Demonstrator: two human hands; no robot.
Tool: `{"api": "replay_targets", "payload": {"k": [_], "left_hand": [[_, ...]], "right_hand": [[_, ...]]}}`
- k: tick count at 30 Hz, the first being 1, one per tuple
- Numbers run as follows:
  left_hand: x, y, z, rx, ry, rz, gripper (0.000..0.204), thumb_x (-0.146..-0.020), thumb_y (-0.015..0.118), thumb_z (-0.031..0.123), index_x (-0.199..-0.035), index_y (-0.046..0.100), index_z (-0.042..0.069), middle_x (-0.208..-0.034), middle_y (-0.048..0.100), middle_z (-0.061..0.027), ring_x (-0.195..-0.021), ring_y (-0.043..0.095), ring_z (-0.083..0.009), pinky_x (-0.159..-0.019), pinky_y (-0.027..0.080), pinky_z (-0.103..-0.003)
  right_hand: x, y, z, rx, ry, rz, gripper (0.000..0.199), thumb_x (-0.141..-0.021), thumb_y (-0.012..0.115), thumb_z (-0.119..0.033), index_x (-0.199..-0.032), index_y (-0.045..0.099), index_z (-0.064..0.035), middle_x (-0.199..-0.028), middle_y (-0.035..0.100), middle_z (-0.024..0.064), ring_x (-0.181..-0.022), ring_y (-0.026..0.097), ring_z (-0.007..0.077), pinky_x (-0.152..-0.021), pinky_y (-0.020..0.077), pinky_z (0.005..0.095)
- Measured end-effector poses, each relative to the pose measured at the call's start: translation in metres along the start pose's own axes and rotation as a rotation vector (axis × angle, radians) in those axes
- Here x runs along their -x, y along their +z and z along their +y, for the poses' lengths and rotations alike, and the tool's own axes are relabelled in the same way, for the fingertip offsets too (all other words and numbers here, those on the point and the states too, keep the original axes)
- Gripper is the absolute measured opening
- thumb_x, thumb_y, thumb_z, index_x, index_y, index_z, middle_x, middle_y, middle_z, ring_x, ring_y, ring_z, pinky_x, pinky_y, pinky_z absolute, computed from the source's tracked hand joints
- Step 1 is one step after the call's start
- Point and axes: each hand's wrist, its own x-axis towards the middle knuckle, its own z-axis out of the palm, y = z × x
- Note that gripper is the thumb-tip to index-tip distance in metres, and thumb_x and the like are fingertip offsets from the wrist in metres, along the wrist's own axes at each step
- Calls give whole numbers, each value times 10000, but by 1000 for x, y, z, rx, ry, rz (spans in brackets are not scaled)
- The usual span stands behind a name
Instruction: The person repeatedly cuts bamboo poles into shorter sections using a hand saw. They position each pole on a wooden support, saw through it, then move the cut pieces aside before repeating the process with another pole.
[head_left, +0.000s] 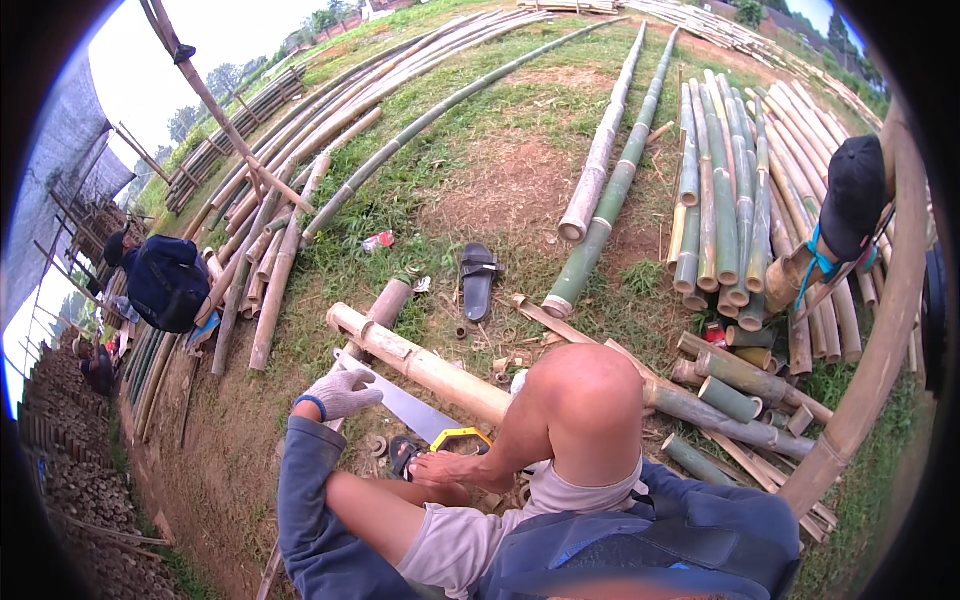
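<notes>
My left hand (345,392), in a pale knitted glove, hangs beyond my left knee. Its fingers are loosely bent and somewhat apart, with nothing visible in them. Beside those fingers lies a handsaw, its silver blade (408,408) partly covered by the glove. The saw's yellow and black handle (462,437) is by my bare foot. A thick pale bamboo pole (425,368) runs from in front of me to behind my raised right knee, crossing over another bamboo length (390,300). My right hand does not show; only the dark blue right sleeve (720,500) is seen.
A black sandal (479,283) lies beyond the pole. Two long bamboo poles (612,225) stretch away ahead. Cut bamboo (725,200) is piled at right, with short offcuts (730,398) nearer. A black cap (853,198) hangs on a post (850,420). Another person (165,283) sits at left.
</notes>
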Motion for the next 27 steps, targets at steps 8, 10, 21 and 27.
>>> {"api": "replay_targets", "payload": {"k": [8,10,21,27], "left_hand": [[47,0,-7,141,-77,99,725,-942,814,572,-1448,716,61,-1346,785,-190,-1256,754,-316,-1094,576,-421],[59,8,-11,211,-68,119,731,-938,822,562,-1454,711,57,-1335,791,-191,-1256,755,-320,-1095,577,-420],[115,42,-64,230,-360,78,742,-921,833,542,-1471,701,61,-1354,780,-222,-1260,753,-340,-1099,572,-430],[125,59,-73,246,-267,75,649,-990,805,474,-1467,687,50,-1282,805,-182,-1156,789,-294,-1038,603,-414]], "right_hand": [[-18,-11,40,91,176,-162,618,-1009,701,-494,-1488,655,-107,-1344,673,253,-1324,652,496,-1117,526,564],[-19,-14,51,124,214,-192,614,-1009,699,-494,-1484,658,-105,-1339,677,251,-1320,655,496,-1115,527,564],[-30,-46,133,412,463,-439,598,-1013,691,-492,-1458,677,-94,-1310,699,245,-1294,673,492,-1107,531,564],[-88,-89,147,805,546,-799,589,-1015,686,-491,-1444,687,-87,-1294,710,241,-1281,683,490,-1103,532,564]]}}
